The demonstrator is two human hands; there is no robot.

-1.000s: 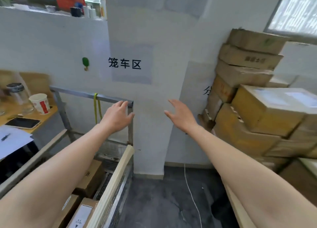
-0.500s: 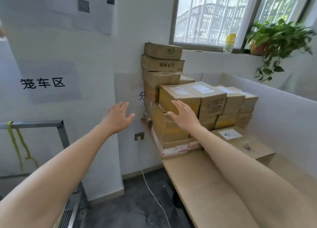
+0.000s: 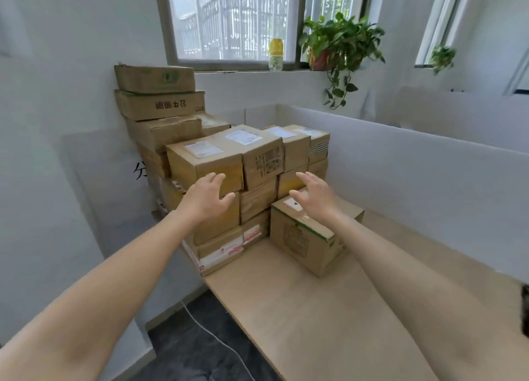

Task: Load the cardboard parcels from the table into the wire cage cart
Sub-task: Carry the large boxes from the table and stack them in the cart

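A stack of brown cardboard parcels (image 3: 257, 157) fills the far left corner of the light wooden table (image 3: 329, 309), rising in a tall column against the wall (image 3: 160, 105). One separate parcel with green edges (image 3: 303, 237) stands in front of the stack. My left hand (image 3: 204, 198) is stretched out, fingers spread, in front of the stack's left front parcels and holds nothing. My right hand (image 3: 313, 196) hovers with spread fingers over the green-edged parcel. The wire cage cart is out of view.
A white partition (image 3: 415, 174) bounds the table at the back and right. On the window sill stand a potted plant (image 3: 340, 42) and a yellow bottle (image 3: 276, 54). Dark floor with a white cable (image 3: 211, 335) lies left of the table.
My view has swung right from the cage cart to the parcel table. Both empty hands have moved with it and now reach toward the stacked parcels.
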